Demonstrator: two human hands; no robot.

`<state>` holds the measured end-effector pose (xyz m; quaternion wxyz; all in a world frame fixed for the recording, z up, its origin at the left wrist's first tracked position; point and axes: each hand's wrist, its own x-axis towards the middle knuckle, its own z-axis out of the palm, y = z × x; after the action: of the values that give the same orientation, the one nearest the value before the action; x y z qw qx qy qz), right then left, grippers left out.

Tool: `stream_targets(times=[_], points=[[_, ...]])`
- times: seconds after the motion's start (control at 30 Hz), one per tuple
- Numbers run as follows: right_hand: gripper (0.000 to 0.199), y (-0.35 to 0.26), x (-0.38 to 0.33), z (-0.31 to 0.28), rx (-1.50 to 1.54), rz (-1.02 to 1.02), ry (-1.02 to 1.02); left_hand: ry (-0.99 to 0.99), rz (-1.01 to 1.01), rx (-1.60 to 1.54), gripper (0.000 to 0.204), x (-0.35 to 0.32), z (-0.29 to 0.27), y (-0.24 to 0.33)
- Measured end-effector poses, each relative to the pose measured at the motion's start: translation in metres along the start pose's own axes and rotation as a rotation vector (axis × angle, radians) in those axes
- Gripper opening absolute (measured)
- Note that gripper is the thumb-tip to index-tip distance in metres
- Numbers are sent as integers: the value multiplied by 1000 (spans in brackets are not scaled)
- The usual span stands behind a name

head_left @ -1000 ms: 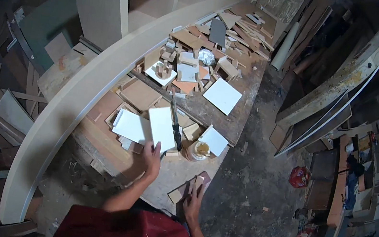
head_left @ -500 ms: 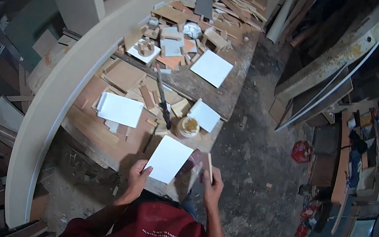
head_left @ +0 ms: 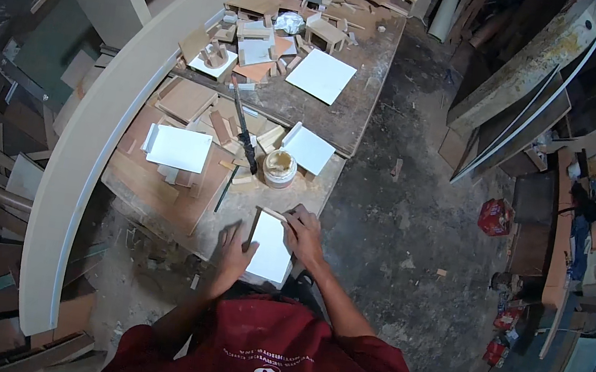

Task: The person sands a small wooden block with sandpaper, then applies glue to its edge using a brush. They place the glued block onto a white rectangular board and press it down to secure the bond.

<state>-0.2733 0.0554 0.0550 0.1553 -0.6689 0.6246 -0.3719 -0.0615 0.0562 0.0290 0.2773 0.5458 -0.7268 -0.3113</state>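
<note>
**White panel held between both hands at the bench's near edge**

Head view: a small white panel (head_left: 271, 246) is lying flat at the near edge of the workbench (head_left: 378, 52), right in front of the person. The left hand (head_left: 235, 252) is pressing against the panel's left edge, fingers spread and pointing away from the body. The right hand (head_left: 304, 234) is gripping the panel's far right corner, fingers curled over it together with a thin pale strip (head_left: 273, 214) lying along the panel's top edge.

The near edge of the panel is running under the person's red shirt (head_left: 274, 358), so its full length is not showing. Whether the strip is fixed to the panel cannot be told. Both forearms are coming up from the lower edge, elbows bent, converging on the panel.

Just beyond the hands, an open tin (head_left: 279, 167) is standing near another white panel (head_left: 179, 148).
</note>
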Motion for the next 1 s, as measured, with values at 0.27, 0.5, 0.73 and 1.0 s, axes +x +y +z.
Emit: stream_targets(times=[0.27, 0.5, 0.73, 1.0], points=[[34, -4, -5, -4, 47, 71, -17, -258, 234, -63, 26, 95, -16, 13], [38, 16, -43, -6, 346, 451, 123, -269, 326, -65, 16, 104, -16, 3], [25, 5, -47, 24, 305, 542, 333, -227, 293, -78, 15, 98, -9, -7], [19, 11, -44, 27, 242, 430, 373, -179, 24, -167, 18, 84, -1, -10]])
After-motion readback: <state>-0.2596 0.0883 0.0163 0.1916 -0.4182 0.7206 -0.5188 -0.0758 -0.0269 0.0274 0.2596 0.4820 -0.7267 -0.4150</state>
